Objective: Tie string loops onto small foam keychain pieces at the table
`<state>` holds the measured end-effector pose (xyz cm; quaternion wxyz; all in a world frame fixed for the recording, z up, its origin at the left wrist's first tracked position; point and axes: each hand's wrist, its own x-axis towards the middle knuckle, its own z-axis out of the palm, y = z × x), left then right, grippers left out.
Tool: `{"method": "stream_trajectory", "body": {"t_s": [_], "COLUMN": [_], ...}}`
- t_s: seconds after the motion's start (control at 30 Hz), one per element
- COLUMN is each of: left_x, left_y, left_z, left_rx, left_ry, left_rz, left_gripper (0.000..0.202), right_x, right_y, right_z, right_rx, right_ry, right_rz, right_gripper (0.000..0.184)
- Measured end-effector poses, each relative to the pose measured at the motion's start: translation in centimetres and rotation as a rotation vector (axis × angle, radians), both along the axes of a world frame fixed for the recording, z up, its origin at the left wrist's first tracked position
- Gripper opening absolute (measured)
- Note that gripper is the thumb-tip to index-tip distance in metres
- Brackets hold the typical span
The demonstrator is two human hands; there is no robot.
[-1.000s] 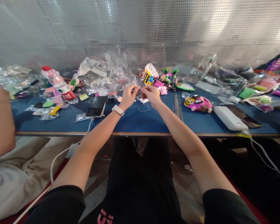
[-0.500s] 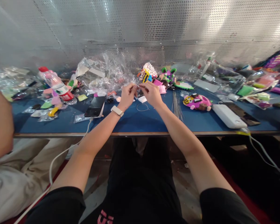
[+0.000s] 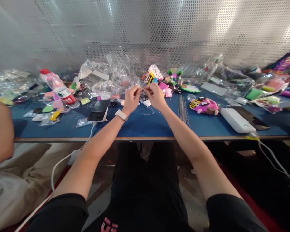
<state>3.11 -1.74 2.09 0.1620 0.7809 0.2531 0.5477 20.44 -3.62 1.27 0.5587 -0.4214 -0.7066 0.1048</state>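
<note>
My left hand (image 3: 132,97) and my right hand (image 3: 155,95) meet fingertip to fingertip above the blue table (image 3: 145,127). Both are closed in a pinch. Whatever lies between the fingers is too small to make out. Below them a thin loop of wire (image 3: 147,111) rests on the table. A small white piece (image 3: 147,102) shows between the hands. Just behind my right hand sit a bright pink piece (image 3: 168,92) and a clay-like figure in white, yellow and blue (image 3: 152,74). To its right lies a bundle of thin wires (image 3: 183,111).
A phone (image 3: 99,110) with a cable lies at left, beyond it a red-capped bottle (image 3: 62,91). Crumpled plastic bags (image 3: 111,77) line the back. At right are a pink clay-like figure (image 3: 204,106) and a white power bank (image 3: 236,120). A person's arm (image 3: 1,132) is at far left.
My fingertips have shifted slightly, with both hands still pinched together at the same spot. Nothing on the table has visibly moved.
</note>
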Motion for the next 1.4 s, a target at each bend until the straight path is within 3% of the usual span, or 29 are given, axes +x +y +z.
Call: {"method": "stream_trajectory", "body": {"t_s": [0.17,0.33,0.83,1.4], "left_x": [0.0,0.1,0.4,-0.1], "left_y": [0.2,0.3,0.9,1.2], "left_z": [-0.3,-0.4,-0.7,-0.8], "left_rx": [-0.019,-0.036,-0.065,-0.043], "left_ry": [-0.014,-0.03,-0.111,-0.026], "left_rz": [0.003,0.004,-0.056,-0.07], "left_gripper": [0.051,0.053,0.053,0.054], "right_x": [-0.3,-0.6,-0.5,-0.6], "right_y": [0.3,-0.4,0.6,1.9], "right_z": [0.0,0.4,-1.0,-1.7], "right_rx": [-0.098,-0.108,0.085,-0.182], "right_ry": [0.179,0.213,0.152,0.388], "right_rz": [0.113,0.101,0.099,0.292], "right_gripper": [0.02,0.021,0.041,0.032]}}
